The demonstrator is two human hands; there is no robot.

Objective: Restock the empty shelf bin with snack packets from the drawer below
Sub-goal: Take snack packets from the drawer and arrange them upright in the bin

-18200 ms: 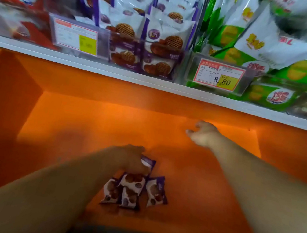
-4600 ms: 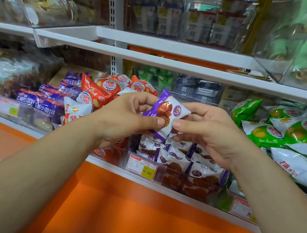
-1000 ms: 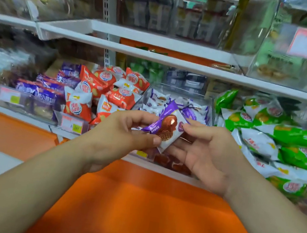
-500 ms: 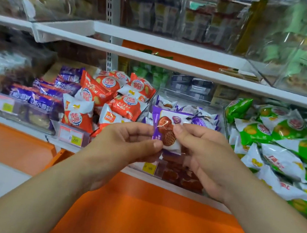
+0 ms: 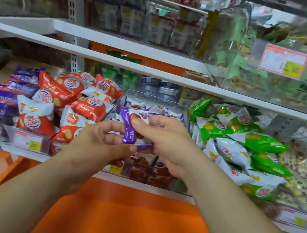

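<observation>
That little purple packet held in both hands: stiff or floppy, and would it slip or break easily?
Probably light: the purple packet is held by fingertip pinches of the left hand and right hand. Its wrapper end curls over, so likely floppy film. Glossy sheen suggests slipperiness; the pictured biscuit might crack if squeezed.

left hand: pinches the near end of a purple-and-white foil snack packet
right hand: grips its right side, thumb on top
clear plastic shelf bin: just beyond, holding matching packets
</observation>
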